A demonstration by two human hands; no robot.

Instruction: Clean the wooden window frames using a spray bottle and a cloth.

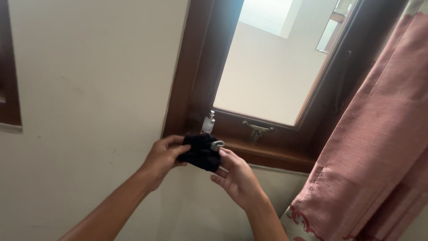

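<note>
A dark wooden window sill (267,151) carries a small clear spray bottle (208,122) standing upright near its left end

Matt black cloth (201,152) w/ metal clip (217,144); glossy wood window frame (267,149); pink woven curtain (379,147).

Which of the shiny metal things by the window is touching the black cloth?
The small metal clip at the top of the black cloth, beside the right hand. The window latch and the spray bottle's silver top stand apart on the sill.
</note>
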